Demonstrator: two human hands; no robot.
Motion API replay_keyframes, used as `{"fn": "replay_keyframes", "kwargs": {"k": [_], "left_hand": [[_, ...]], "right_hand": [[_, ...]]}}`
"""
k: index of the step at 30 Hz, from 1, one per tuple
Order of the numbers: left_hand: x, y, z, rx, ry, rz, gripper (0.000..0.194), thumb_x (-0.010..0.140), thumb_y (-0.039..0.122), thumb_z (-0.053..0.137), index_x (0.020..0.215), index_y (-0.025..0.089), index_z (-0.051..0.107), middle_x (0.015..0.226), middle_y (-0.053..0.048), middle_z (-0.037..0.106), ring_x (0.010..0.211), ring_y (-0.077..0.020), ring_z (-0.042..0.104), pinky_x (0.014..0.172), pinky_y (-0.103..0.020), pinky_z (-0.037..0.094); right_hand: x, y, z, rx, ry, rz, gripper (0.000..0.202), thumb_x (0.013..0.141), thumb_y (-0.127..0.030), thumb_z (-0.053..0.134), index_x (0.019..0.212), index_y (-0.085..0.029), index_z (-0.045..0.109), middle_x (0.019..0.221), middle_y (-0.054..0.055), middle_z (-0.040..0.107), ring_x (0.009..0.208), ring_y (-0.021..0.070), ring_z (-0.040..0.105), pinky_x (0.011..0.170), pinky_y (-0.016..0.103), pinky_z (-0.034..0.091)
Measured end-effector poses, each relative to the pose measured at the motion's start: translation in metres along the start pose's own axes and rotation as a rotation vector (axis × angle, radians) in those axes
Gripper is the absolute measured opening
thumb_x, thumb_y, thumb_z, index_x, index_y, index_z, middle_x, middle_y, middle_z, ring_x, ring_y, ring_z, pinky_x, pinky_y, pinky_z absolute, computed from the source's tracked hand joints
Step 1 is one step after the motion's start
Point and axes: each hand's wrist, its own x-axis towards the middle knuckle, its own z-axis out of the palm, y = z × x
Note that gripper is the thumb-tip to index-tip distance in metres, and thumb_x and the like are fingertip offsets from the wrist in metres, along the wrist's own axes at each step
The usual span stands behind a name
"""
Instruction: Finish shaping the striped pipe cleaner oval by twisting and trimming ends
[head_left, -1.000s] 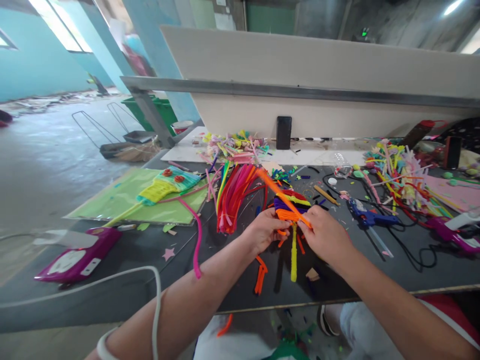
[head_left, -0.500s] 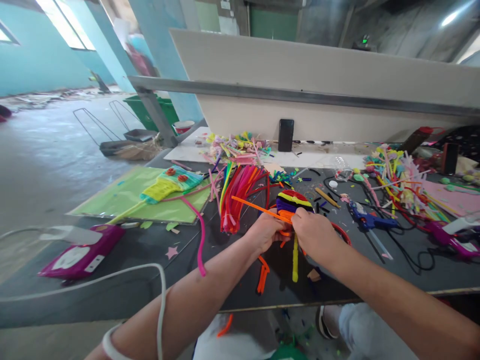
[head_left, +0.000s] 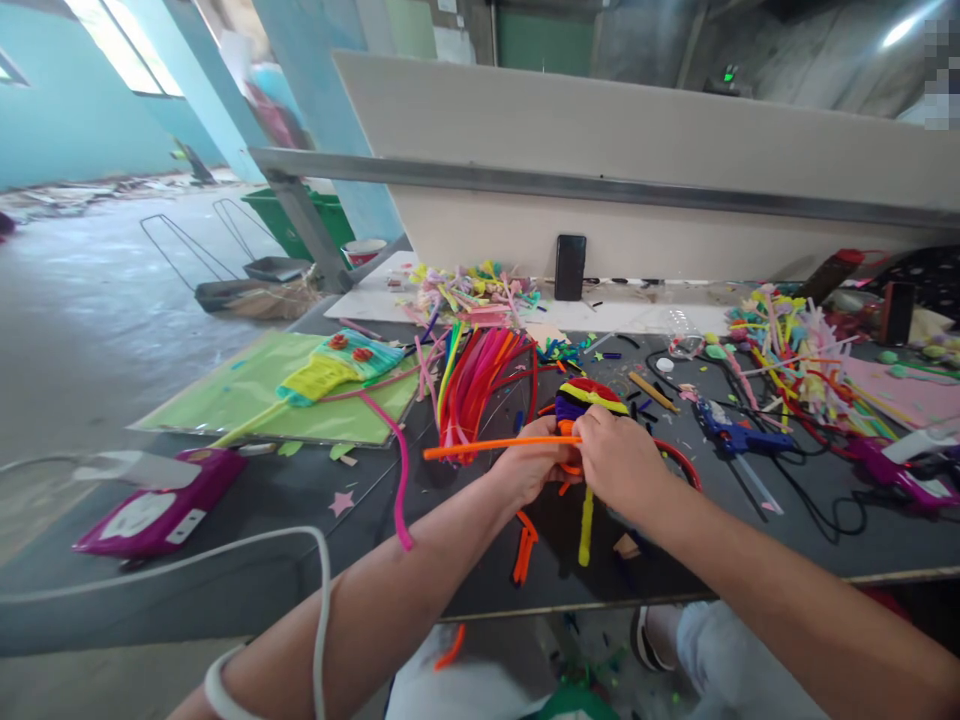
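Both hands meet over a striped pipe-cleaner craft [head_left: 592,393] with red, yellow, black, purple and orange bands and a yellow stem [head_left: 586,530] hanging below. My left hand [head_left: 536,462] is closed around its lower left side. Pinched at its front are the fingers of my right hand [head_left: 619,455], by the end of a long orange pipe cleaner [head_left: 499,444] that sticks out leftward over my left hand. The fingers partly hide the orange band. Folded orange pipe cleaners [head_left: 525,550] lie on the table below.
A bundle of colourful pipe cleaners [head_left: 480,385] lies left of the hands. Further left, a finished yellow-and-blue piece [head_left: 341,365] rests on a green sheet [head_left: 217,395]. A blue glue gun [head_left: 742,435] lies to the right; a phone [head_left: 570,268] stands at the back. A white cable [head_left: 326,590] crosses my left forearm.
The free end of the orange pipe cleaner has swung down, from slanting up and left to nearly level. Both hands stay on the craft, with the right fingers slightly shifted.
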Motion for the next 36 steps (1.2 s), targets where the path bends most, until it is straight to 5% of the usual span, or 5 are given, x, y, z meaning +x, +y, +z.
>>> {"fn": "replay_keyframes", "kwargs": {"k": [6, 12, 20, 28, 36], "left_hand": [[0.000, 0.004, -0.001, 0.093, 0.031, -0.031, 0.041, 0.060, 0.019, 0.071, 0.095, 0.015, 0.050, 0.064, 0.002, 0.057, 0.049, -0.0110, 0.057, 0.045, -0.023, 0.049], [-0.004, 0.005, -0.003, 0.639, 0.371, 0.149, 0.081, 0.066, 0.030, 0.069, 0.134, 0.022, 0.027, 0.082, -0.002, 0.057, 0.050, -0.0112, 0.054, 0.045, -0.024, 0.045], [0.002, 0.011, -0.007, 1.145, 0.212, 0.683, 0.005, 0.072, 0.021, 0.063, 0.070, 0.020, 0.068, 0.089, -0.004, 0.055, 0.085, -0.0156, 0.056, 0.076, -0.026, 0.045], [0.010, 0.005, -0.014, 1.010, 0.213, 0.621, 0.016, 0.072, 0.017, 0.061, 0.058, 0.017, 0.054, 0.079, -0.003, 0.063, 0.081, -0.0153, 0.058, 0.075, -0.026, 0.044], [0.007, 0.008, -0.010, 1.091, 0.308, 0.478, 0.011, 0.080, 0.024, 0.050, 0.079, 0.018, 0.059, 0.070, 0.000, 0.057, 0.066, -0.0129, 0.051, 0.063, -0.024, 0.039]], "right_hand": [[0.022, 0.012, 0.005, 0.314, 0.064, 0.228, 0.015, 0.084, -0.024, 0.045, 0.085, -0.021, 0.059, 0.092, 0.005, 0.061, 0.080, 0.0178, 0.059, 0.068, 0.027, 0.040], [0.021, 0.032, 0.023, 0.543, 0.124, 0.313, 0.010, 0.077, -0.021, 0.052, 0.073, -0.020, 0.061, 0.080, 0.003, 0.062, 0.080, 0.0177, 0.058, 0.073, 0.028, 0.041], [0.016, 0.030, 0.027, 0.786, 0.188, 0.284, 0.009, 0.074, -0.020, 0.054, 0.067, -0.019, 0.059, 0.070, 0.001, 0.061, 0.068, 0.0158, 0.055, 0.067, 0.028, 0.041], [-0.022, 0.067, 0.020, 1.465, 0.235, 0.515, 0.026, 0.079, -0.043, 0.056, 0.082, -0.018, 0.060, 0.059, -0.002, 0.056, 0.050, 0.0106, 0.050, 0.049, 0.023, 0.040], [-0.040, 0.075, 0.043, 1.321, 0.066, 0.622, 0.031, 0.077, -0.045, 0.058, 0.084, -0.016, 0.067, 0.057, -0.001, 0.058, 0.050, 0.0105, 0.051, 0.049, 0.022, 0.042]]}}
